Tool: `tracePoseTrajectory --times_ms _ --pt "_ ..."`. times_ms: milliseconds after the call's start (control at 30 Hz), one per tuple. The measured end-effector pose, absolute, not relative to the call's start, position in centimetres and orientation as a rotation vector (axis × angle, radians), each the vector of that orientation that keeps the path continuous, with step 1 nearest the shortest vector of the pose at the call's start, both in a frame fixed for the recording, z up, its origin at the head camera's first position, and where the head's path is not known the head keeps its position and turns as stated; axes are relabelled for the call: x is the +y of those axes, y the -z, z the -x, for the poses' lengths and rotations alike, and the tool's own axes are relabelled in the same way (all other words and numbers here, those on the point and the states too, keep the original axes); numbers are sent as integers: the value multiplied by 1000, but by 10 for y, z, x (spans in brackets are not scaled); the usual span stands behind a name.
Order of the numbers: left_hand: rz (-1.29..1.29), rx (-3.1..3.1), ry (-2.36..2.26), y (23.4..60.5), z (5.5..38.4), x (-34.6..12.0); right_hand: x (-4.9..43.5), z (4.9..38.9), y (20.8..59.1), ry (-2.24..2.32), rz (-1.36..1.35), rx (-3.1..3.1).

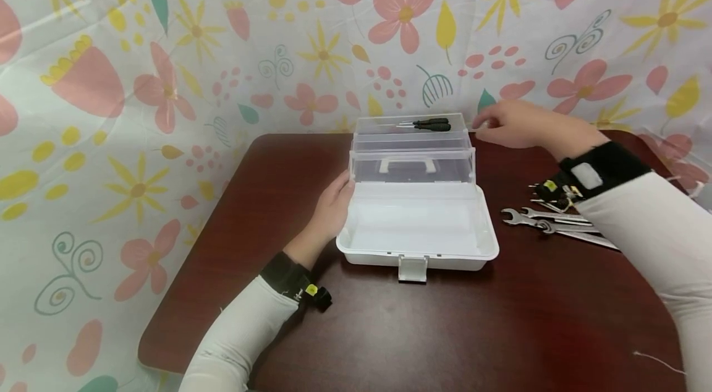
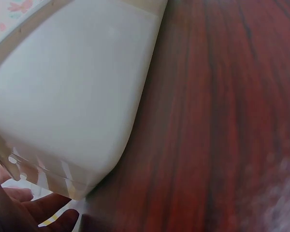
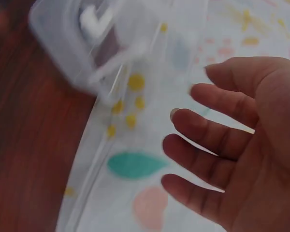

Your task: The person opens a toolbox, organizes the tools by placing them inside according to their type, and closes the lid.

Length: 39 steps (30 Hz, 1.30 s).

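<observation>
Red-brown table (image 1: 423,330) under white toolbox (image 1: 414,226); floral curtain (image 1: 334,27) behind

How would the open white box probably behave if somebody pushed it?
The box is probably light for its size, as its walls look like thin plastic. It would likely slide rather than roll, since it sits flat on the table, but its raised clear upper part may wobble. The screwdrivers lying up there could shift.

— What hangs behind the bench (image 1: 423,336)?
— Floral sheeting (image 1: 278,27), pink, yellow and teal, beyond its far and left edges.
— And the light?
— A soft glare (image 1: 384,321) on the dark red-brown, round-cornered top.
</observation>
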<state>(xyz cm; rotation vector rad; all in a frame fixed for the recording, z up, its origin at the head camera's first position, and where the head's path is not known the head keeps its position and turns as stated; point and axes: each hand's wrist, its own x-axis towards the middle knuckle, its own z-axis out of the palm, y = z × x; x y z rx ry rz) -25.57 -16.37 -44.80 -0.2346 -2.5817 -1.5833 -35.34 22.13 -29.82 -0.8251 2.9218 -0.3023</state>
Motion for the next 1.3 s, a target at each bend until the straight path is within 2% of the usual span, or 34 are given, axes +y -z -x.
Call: tracePoseTrajectory --times_ms 333,567,867,1300 --pt "247 -2575 1591 445 254 -165 323 349 340 334 602 2902" --pt "226 -2589 1603 443 252 -166 369 345 374 355 470 2871" --pt "218 -2585 1596 446 255 -164 390 345 400 442 354 2826" --pt "211 -2567 1624 446 255 -163 391 357 418 428 396 2862"
